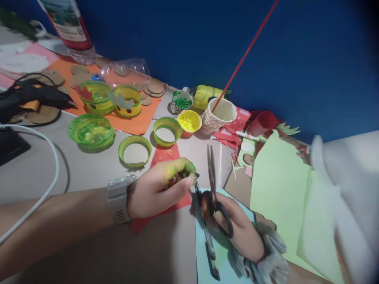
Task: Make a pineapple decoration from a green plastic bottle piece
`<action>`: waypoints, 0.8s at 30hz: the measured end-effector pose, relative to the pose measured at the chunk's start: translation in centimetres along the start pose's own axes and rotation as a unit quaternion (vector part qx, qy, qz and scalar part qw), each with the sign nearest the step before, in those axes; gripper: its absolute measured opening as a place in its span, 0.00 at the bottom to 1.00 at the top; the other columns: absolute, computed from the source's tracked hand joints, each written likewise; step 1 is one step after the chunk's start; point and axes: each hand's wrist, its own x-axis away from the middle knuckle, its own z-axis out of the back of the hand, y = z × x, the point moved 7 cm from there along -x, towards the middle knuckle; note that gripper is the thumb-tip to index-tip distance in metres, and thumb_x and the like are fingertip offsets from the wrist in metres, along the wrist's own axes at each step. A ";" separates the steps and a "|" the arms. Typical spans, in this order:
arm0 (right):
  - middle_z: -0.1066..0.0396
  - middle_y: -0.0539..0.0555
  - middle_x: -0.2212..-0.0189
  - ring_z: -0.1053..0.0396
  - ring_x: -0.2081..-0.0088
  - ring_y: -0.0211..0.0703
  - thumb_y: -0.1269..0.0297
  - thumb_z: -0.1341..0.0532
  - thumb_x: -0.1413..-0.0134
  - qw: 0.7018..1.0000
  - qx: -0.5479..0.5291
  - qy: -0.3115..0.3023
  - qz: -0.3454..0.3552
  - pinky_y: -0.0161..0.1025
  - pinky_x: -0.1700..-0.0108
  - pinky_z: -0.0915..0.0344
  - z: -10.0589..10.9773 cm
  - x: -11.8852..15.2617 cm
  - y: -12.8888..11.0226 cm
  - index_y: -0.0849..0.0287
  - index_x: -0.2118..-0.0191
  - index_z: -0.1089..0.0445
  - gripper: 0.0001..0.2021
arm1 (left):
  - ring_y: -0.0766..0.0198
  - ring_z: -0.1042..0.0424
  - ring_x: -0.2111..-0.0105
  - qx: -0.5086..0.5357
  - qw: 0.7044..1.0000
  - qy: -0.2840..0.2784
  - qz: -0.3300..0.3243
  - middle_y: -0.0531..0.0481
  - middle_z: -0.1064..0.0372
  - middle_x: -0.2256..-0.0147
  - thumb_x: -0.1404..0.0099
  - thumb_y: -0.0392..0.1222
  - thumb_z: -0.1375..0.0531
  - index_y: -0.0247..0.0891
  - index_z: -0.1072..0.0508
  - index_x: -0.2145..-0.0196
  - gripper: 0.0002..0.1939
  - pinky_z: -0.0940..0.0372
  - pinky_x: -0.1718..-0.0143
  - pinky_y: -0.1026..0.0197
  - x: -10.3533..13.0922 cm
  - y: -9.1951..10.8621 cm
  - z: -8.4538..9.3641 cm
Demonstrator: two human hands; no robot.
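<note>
Gripping scissors (212,173) by the handles in a curled right hand (238,227), just right of the left hand (161,189), aiming their long axis away from the body toward the cup (209,121), and pinching a small dark piece (197,176), unidentifiable, between left thumb and fingers.

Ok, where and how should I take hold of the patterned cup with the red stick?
I'd take the cup by the outer wall just below its rim, from the near side. It stands open end up, its front wall showing between the yellow paint pot on the left and red paper strips on the right; the red stick slants up out of its mouth.
</note>
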 end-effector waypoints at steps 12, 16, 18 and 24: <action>0.42 0.47 0.77 0.47 0.77 0.33 0.48 0.42 0.40 0.990 -0.105 0.089 0.017 0.30 0.75 0.48 0.9 0.3 0.3 0.58 0.65 0.33 0.16 | 0.64 0.35 0.66 -0.215 0.974 -0.057 0.037 0.52 0.33 0.68 0.31 0.38 0.48 0.37 0.34 0.68 0.07 0.43 0.64 0.63 0.2 -0.8 -1.8; 0.33 0.48 0.68 0.35 0.67 0.34 0.59 0.35 0.44 0.983 -0.037 0.178 0.027 0.27 0.64 0.37 2.1 0.4 0.4 0.54 0.61 0.31 0.08 | 0.67 0.37 0.70 -0.196 0.977 -0.088 0.011 0.55 0.36 0.72 0.35 0.35 0.46 0.38 0.38 0.72 0.08 0.45 0.68 0.65 0.3 -0.5 -2.4; 0.31 0.47 0.66 0.33 0.65 0.34 0.63 0.35 0.44 0.981 -0.019 0.188 0.036 0.26 0.62 0.36 2.1 0.3 0.3 0.53 0.61 0.31 0.06 | 0.67 0.39 0.72 -0.197 0.976 -0.097 -0.001 0.55 0.38 0.74 0.36 0.35 0.45 0.39 0.40 0.74 0.09 0.46 0.70 0.64 0.3 -0.4 -2.6; 0.31 0.46 0.70 0.33 0.68 0.32 0.64 0.37 0.43 0.983 0.024 0.178 0.039 0.23 0.65 0.36 1.8 0.1 0.0 0.55 0.64 0.30 0.03 | 0.66 0.38 0.70 -0.194 0.974 -0.114 -0.001 0.55 0.38 0.73 0.36 0.35 0.45 0.39 0.39 0.72 0.08 0.46 0.67 0.64 0.3 -0.5 -3.1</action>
